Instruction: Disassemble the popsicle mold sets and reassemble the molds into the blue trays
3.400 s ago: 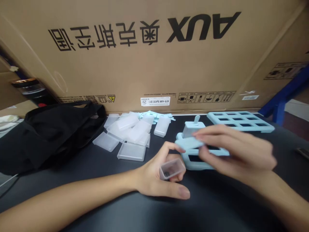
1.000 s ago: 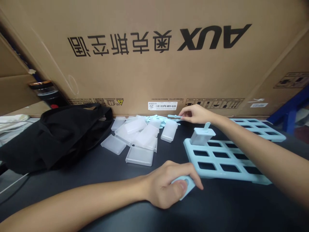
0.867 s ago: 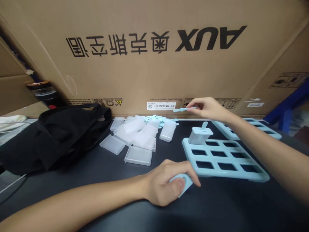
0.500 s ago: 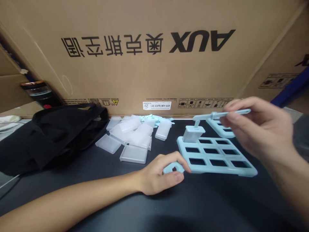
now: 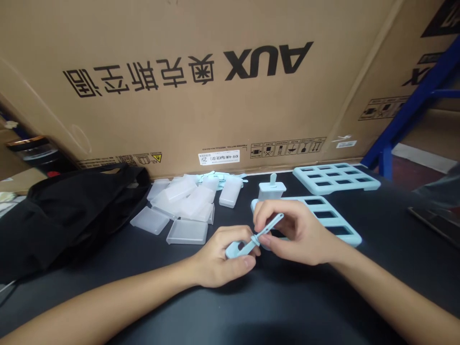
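Pale-blue plastic stick (image 5: 268, 228), slim and flat, now sits pinched in the grip of the right hand (image 5: 293, 232), its lower end meeting the small pale-blue lid piece (image 5: 235, 249) clamped between thumb and fingers of the left hand (image 5: 221, 256), low over the black counter (image 5: 251, 306). A second ago the right hand was stretched to the far pile to fetch that stick while the left waited with the lid; the two parts have since come together just in front of the person, which suggests stick and lid are being joined. Directly beyond the grip, partly hidden by the right hand, lies a pale-blue plastic grid tray (image 5: 341, 225) with rectangular openings, one assembled mould with an upright stick (image 5: 272, 189) standing in its far-left cell. Left of the grip and farther back lies a heap of translucent white rectangular cups (image 5: 187, 203), with loose blue sticks (image 5: 215, 176) behind them. A second blue grid tray (image 5: 336, 178) rests farther right, a crumpled black bag (image 5: 72, 211) far left, and a large brown cardboard carton (image 5: 215, 76) closes the background.
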A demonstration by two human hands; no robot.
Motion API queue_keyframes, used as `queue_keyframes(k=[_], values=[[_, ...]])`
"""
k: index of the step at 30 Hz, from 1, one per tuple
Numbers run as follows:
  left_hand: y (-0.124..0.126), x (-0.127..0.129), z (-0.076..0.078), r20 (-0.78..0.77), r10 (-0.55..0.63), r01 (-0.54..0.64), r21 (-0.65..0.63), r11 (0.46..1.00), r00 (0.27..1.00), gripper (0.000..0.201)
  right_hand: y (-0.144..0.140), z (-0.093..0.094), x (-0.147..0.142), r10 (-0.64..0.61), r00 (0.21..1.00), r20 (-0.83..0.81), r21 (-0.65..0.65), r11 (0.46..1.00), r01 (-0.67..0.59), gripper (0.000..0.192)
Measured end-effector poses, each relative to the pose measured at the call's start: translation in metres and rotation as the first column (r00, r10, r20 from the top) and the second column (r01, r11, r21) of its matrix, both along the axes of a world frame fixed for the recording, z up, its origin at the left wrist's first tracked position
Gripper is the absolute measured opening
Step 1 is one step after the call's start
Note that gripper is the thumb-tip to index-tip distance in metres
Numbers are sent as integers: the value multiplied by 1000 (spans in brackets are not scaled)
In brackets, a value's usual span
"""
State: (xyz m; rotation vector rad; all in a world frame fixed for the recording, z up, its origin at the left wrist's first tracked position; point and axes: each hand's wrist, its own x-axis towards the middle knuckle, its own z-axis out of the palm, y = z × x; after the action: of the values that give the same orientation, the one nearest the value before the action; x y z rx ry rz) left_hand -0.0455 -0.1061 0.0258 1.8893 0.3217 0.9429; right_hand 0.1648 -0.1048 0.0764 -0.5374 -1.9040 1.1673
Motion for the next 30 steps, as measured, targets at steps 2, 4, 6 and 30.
queue_keyframes(k=[2, 4, 6, 30], values=[[-1, 1, 2, -2, 13, -13, -1, 1000, 1000, 29, -1, -1, -4, 40, 999, -22, -19, 999, -40, 8], [-1, 2, 4, -16, 31, -32, -37, 999, 999, 34, -2, -2, -6, 73, 997, -34, -14, 997, -73, 11], [-1, 2, 4, -28, 44, -45, -64, 997, 999, 37, -3, -3, -8, 95, 995, -42, -19, 995, -96, 12], [-2, 0, 3, -14, -66, 64, -131, 989, 998, 27, -17, 34, 23, -156, 980, 127, 232, 965, 124, 38]])
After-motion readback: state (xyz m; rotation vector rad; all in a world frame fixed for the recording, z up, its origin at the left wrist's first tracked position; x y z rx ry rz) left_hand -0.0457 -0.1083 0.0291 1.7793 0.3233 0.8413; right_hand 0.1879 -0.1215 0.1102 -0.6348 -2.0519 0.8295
